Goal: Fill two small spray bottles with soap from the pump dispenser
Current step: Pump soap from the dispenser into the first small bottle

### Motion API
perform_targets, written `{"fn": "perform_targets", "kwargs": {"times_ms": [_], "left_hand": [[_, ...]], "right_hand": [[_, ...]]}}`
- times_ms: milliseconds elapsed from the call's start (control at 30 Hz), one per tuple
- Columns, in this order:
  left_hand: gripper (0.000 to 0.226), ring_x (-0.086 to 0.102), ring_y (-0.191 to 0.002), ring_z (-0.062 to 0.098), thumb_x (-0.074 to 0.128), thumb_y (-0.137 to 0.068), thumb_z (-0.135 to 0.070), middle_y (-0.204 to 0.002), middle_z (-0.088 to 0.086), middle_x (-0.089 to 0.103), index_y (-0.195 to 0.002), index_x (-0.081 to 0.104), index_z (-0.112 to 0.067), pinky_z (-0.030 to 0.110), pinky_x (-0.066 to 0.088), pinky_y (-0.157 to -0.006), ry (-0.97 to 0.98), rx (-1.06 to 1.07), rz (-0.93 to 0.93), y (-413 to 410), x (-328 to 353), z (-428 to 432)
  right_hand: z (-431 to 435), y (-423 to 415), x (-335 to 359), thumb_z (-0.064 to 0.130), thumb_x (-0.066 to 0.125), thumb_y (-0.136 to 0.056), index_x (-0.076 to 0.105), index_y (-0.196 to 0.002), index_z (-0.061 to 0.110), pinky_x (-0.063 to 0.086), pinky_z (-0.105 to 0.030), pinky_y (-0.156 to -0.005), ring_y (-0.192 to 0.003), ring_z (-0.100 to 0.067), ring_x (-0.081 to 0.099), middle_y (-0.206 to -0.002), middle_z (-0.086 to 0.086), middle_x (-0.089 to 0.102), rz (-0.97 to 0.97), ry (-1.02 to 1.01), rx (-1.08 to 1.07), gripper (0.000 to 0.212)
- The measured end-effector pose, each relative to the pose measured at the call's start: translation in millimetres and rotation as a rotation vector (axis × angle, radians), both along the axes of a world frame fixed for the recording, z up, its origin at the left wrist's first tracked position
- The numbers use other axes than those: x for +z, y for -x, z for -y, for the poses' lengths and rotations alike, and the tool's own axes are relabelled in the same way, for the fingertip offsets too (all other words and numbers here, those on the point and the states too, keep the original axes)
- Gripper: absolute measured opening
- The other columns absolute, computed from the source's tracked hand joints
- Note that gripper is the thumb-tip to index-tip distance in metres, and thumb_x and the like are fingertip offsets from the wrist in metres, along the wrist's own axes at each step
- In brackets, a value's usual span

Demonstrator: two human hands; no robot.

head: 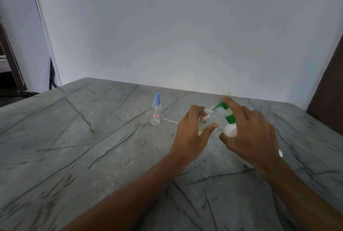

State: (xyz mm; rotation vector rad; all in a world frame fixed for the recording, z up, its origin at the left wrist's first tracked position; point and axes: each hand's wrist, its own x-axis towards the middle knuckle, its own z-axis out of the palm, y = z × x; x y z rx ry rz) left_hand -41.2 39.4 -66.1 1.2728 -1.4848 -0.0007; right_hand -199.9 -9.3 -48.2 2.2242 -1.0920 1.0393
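Observation:
My left hand (193,130) grips a small clear spray bottle (205,118) with its cap off, tilted so its threaded neck meets the green nozzle of the pump dispenser (230,130). A little yellowish liquid shows at the bottle's bottom. My right hand (250,132) wraps round the white dispenser body, its index finger lying on the green pump head (225,109). A second clear spray bottle (156,111) with a blue cap and a small red-edged label stands upright on the table to the left, apart from both hands.
A thin white tube (170,121), seemingly a spray dip tube, lies on the grey veined stone table (92,147) between the standing bottle and my left hand. A white wall rises just behind. A dark wooden panel (328,89) stands at the right edge.

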Motion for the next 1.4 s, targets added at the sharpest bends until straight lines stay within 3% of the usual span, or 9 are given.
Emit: {"fn": "perform_targets", "kwargs": {"times_ms": [133, 500, 900, 1400], "left_hand": [[0.046, 0.053, -0.09, 0.008, 0.068, -0.085, -0.035, -0.109, 0.001, 0.06, -0.121, 0.046, -0.013, 0.005, 0.04, -0.074, 0.005, -0.013, -0.005, 1.2, 0.4, -0.5], [0.043, 0.05, -0.087, 0.002, 0.069, -0.084, -0.034, -0.103, -0.004, 0.058, -0.116, 0.048, -0.013, 0.001, 0.039, -0.07, 0.035, -0.031, 0.05, 4.4, -5.2, -2.2], [0.044, 0.051, -0.088, 0.005, 0.067, -0.086, -0.035, -0.105, -0.002, 0.058, -0.118, 0.047, -0.013, 0.003, 0.038, -0.07, 0.008, -0.006, 0.018, -0.3, -0.6, -0.3], [0.043, 0.052, -0.087, 0.005, 0.068, -0.085, -0.034, -0.102, -0.006, 0.055, -0.117, 0.047, -0.014, 0.007, 0.041, -0.07, 0.012, -0.015, 0.01, 1.6, -1.9, -1.2]], "right_hand": [[1.8, 0.9, -0.2, 0.045, 0.086, -0.057, 0.037, -0.14, 0.024, 0.051, -0.035, -0.058, -0.077, -0.029, 0.061, -0.101, -0.01, 0.068, 0.003, -0.009, 0.016, 0.098], [5.8, 1.3, 0.1, 0.043, 0.091, -0.053, 0.055, -0.123, 0.016, 0.055, -0.043, -0.063, -0.077, -0.035, 0.065, -0.1, -0.013, 0.07, 0.033, -0.004, 0.052, 0.084], [-0.4, 0.2, 0.4, 0.045, 0.081, -0.061, 0.032, -0.148, 0.026, 0.049, -0.033, -0.054, -0.074, -0.028, 0.06, -0.095, -0.005, 0.067, -0.008, -0.001, -0.001, 0.102], [3.4, 0.6, -0.9, 0.042, 0.085, -0.057, 0.043, -0.136, 0.021, 0.052, -0.038, -0.059, -0.076, -0.032, 0.062, -0.098, -0.01, 0.068, -0.014, -0.01, 0.02, 0.092]]}}
